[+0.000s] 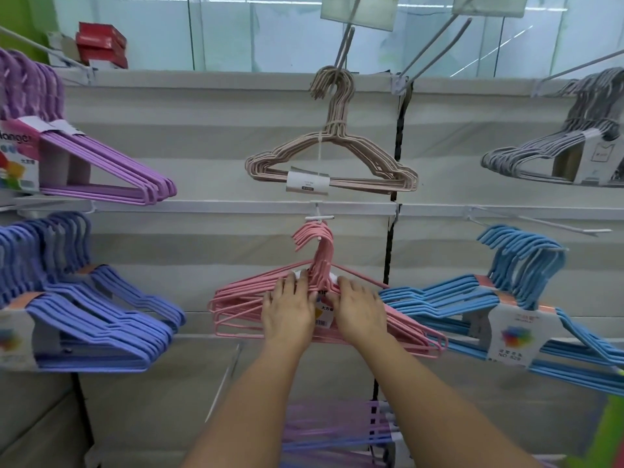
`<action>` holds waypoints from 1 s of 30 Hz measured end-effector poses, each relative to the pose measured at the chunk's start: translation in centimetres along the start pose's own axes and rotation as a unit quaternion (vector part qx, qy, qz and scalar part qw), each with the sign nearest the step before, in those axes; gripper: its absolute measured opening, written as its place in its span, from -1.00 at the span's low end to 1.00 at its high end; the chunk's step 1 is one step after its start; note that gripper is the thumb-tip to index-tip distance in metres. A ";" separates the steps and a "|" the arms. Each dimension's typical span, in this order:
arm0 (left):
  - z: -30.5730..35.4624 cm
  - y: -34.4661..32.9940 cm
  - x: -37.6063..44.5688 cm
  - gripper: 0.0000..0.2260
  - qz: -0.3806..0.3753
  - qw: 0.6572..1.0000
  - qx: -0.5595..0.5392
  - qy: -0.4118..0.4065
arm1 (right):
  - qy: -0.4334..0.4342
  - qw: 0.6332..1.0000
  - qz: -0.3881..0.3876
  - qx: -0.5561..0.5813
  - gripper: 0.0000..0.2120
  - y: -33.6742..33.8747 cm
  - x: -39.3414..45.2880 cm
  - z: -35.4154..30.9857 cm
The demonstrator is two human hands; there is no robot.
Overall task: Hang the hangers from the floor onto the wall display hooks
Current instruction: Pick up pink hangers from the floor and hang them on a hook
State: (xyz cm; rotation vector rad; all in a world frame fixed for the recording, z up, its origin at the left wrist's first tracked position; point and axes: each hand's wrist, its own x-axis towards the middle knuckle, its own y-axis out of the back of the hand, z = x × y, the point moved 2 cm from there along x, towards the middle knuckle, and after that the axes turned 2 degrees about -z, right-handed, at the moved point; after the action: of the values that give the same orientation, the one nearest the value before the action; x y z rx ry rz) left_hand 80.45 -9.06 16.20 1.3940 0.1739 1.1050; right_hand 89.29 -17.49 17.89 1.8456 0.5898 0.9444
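Pink hangers point(256, 298) on middle hook point(319, 218), both hands gripping them, blue bundle point(472, 298) touching right edge

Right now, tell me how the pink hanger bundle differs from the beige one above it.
The pink bundle hangs on the lower hook, with the left hand and right hand on it; the beige bundle hangs untouched on the upper hook. The pink hangers have straight, triangular shoulders; the beige ones have curved, notched ends. The pink label sits near the neck, the beige label on the bottom bar. Both are bundled hangers with hooks over a peg.
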 end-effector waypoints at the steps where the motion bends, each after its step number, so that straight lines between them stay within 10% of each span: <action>1: -0.1 -0.1 0.0 -0.54 0.001 1.000 -0.008 0.001 | -0.003 1.000 0.008 -0.003 -0.55 -0.3 0.0 0.0; 20: -1.3 -1.8 -6.0 -0.36 0.006 0.996 -0.076 0.037 | -0.072 0.996 0.042 -0.011 -0.52 0.9 -5.5 3.3; 30: 8.2 -4.1 -15.1 -0.48 -0.076 0.988 -0.130 -0.035 | -0.144 0.990 0.013 -0.001 -0.51 1.5 -18.1 13.7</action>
State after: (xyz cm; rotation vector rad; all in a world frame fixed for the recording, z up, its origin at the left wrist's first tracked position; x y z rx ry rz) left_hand 80.20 -24.37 7.41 1.1632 0.0797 0.9168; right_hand 89.83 -38.58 9.36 1.9464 0.3887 0.6770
